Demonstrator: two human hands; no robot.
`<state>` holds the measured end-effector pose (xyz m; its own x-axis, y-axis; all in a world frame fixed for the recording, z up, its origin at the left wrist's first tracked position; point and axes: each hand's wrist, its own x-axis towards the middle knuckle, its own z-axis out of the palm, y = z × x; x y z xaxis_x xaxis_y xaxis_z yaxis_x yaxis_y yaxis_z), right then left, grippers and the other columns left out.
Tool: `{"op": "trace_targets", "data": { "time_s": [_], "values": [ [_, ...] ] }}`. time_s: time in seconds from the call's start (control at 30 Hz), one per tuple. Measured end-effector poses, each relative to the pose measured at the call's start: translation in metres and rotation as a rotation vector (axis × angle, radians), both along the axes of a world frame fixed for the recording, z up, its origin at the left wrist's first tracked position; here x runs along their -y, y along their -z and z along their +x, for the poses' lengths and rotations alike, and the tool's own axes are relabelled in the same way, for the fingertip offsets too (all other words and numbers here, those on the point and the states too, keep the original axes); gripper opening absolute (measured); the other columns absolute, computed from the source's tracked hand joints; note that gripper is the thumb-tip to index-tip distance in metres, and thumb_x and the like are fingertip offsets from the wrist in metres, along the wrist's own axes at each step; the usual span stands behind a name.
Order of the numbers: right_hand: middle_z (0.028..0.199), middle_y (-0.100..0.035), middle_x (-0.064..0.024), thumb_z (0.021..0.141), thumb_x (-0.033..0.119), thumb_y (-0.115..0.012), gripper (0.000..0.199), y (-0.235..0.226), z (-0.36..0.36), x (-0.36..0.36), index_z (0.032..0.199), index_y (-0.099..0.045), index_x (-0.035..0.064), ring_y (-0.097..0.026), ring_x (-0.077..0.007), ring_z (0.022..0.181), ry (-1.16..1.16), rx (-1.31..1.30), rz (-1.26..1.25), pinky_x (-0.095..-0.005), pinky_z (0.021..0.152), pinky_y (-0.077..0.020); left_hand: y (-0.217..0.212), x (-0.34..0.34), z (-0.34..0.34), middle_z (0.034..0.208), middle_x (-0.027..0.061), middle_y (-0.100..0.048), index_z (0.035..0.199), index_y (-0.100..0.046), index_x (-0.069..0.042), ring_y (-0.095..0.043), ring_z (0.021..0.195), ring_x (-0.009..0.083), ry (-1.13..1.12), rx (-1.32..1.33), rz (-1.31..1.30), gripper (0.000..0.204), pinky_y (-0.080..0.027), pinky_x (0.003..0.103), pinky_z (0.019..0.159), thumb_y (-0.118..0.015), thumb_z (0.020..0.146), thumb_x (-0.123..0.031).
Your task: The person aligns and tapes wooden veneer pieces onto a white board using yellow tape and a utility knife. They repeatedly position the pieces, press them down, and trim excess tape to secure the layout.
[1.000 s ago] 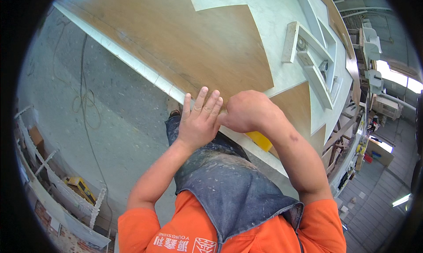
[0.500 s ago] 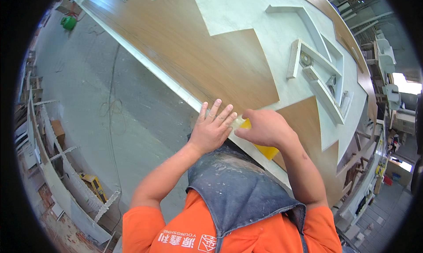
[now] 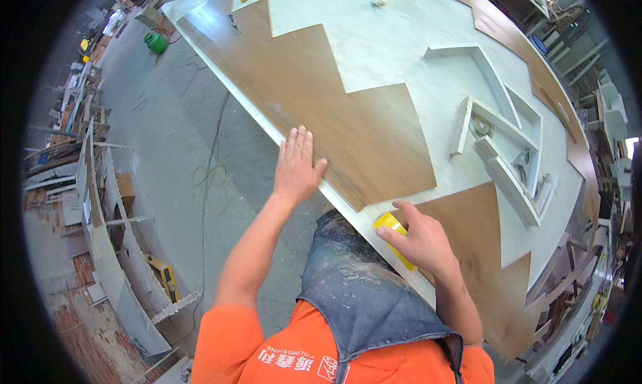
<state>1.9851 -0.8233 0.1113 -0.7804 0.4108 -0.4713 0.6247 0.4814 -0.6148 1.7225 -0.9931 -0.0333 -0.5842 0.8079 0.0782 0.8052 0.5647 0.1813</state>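
My left hand (image 3: 297,162) lies flat with fingers stretched out on the near edge of a brown wood-grain sheet (image 3: 361,140) with a zigzag outline. That sheet rests on a large white table (image 3: 384,56). In my right hand (image 3: 421,240) is a glossy yellow piece (image 3: 386,222), gripped with thumb and fingers by the table's near edge. Its exact kind is unclear, since the hand covers part of it. Just beyond the right hand a second brown wood-grain sheet (image 3: 468,217) lies on the table, apart from the first by a white strip.
White angled frame pieces (image 3: 498,160) stand on the table at right, with a round disc (image 3: 480,126) among them. At the far side runs another brown strip (image 3: 508,33). A cable (image 3: 212,140) trails on the grey floor; a green canister (image 3: 156,43) stands at far left.
My left hand has slid up and left along the sheet's edge, its spread fingers now together. The right hand has pulled back slightly with the yellow piece. The whole view has shifted.
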Motion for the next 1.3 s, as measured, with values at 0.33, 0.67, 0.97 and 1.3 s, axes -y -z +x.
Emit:
{"op": "trace_targets", "data": {
  "time_s": [0.33, 0.67, 0.97, 1.3],
  "values": [
    [0.095, -0.076, -0.0203, 0.086, 0.044, -0.078, 0.074, 0.0, 0.005, 0.003, 0.144, -0.055, 0.0049, -0.074, -0.0358, 0.089, 0.108, 0.042, -0.113, -0.0422, 0.081, -0.0569, 0.022, -0.015, -0.163, 0.17, 0.0259, -0.022, 0.16, -0.027, 0.008, -0.017, 0.159, 0.0403, -0.332, -0.035, -0.054, 0.082, -0.014, 0.054, 0.129, -0.041, 0.107, -0.053],
    [0.091, -0.072, -0.0113, 0.075, 0.031, -0.089, 0.069, -0.014, 0.017, 0.001, 0.133, -0.066, 0.0025, -0.07, -0.024, 0.086, 0.349, 0.211, -0.147, -0.0369, 0.084, -0.0549, 0.018, -0.021, -0.387, 0.172, 0.0233, -0.018, 0.162, -0.023, 0.006, -0.013, 0.161, 0.0377, -0.558, -0.022, -0.108, 0.086, -0.013, 0.054, 0.129, -0.036, 0.107, -0.058],
    [0.101, -0.072, -0.0078, 0.072, 0.013, -0.089, 0.054, -0.03, 0.019, 0.012, 0.121, -0.07, -0.0034, -0.067, -0.0179, 0.101, 0.712, 0.23, -0.3, -0.034, 0.099, -0.0503, 0.019, -0.017, -0.541, 0.172, 0.0227, -0.02, 0.162, -0.025, 0.005, -0.016, 0.16, 0.0372, -0.658, -0.057, -0.15, 0.085, -0.014, 0.055, 0.128, -0.035, 0.107, -0.059],
    [0.106, -0.074, -0.0105, 0.076, 0.021, -0.086, 0.049, -0.024, 0.028, 0.003, 0.118, -0.072, 0.0014, -0.069, -0.0224, 0.104, 0.515, 0.238, -0.25, -0.0364, 0.098, -0.0513, 0.033, -0.041, -0.426, 0.169, 0.0255, -0.026, 0.159, -0.03, 0.007, -0.02, 0.158, 0.0396, -0.432, -0.144, -0.077, 0.086, -0.016, 0.054, 0.128, -0.034, 0.107, -0.061]
  ]
}}
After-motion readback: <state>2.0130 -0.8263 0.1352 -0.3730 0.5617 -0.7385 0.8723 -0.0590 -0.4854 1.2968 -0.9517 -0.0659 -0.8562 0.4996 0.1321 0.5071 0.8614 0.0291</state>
